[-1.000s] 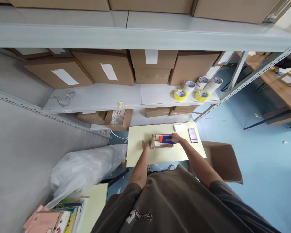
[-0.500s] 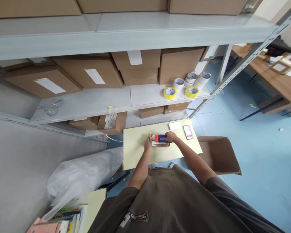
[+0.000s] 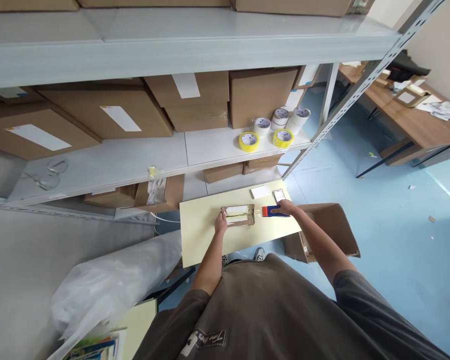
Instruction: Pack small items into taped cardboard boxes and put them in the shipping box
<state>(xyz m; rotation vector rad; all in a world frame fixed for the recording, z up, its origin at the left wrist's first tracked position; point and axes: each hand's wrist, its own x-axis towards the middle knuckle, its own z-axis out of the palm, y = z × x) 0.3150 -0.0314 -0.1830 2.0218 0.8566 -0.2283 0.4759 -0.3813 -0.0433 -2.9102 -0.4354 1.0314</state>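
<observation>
On the pale yellow table (image 3: 198, 242) lies a small brown cardboard box (image 3: 250, 216) with white strips on its upper face. My left hand (image 3: 221, 223) grips the left end of this box, fingers partly hidden behind it. My right hand (image 3: 286, 207) is wrapped round a blue tape dispenser (image 3: 275, 211) with an orange-red front, held just right of the box and apart from it. Something clear, apparently a stretch of tape, spans the gap between them. A white card (image 3: 260, 191) and a phone (image 3: 279, 195) lie near the table's far edge.
Shelving (image 3: 146, 161) behind the table bears large cartons (image 3: 266, 100), yellow tape rolls (image 3: 248, 142) and white tape rolls (image 3: 262, 128). An open carton (image 3: 337, 230) stands on the floor at right. A plastic-wrapped roll (image 3: 116, 280) is at left, a wooden desk (image 3: 401, 112) far right.
My right hand has drawn the tape dispenser off the box to the right, uncovering the box's top. My left hand stays on the box's left end. The view has shifted somewhat.
</observation>
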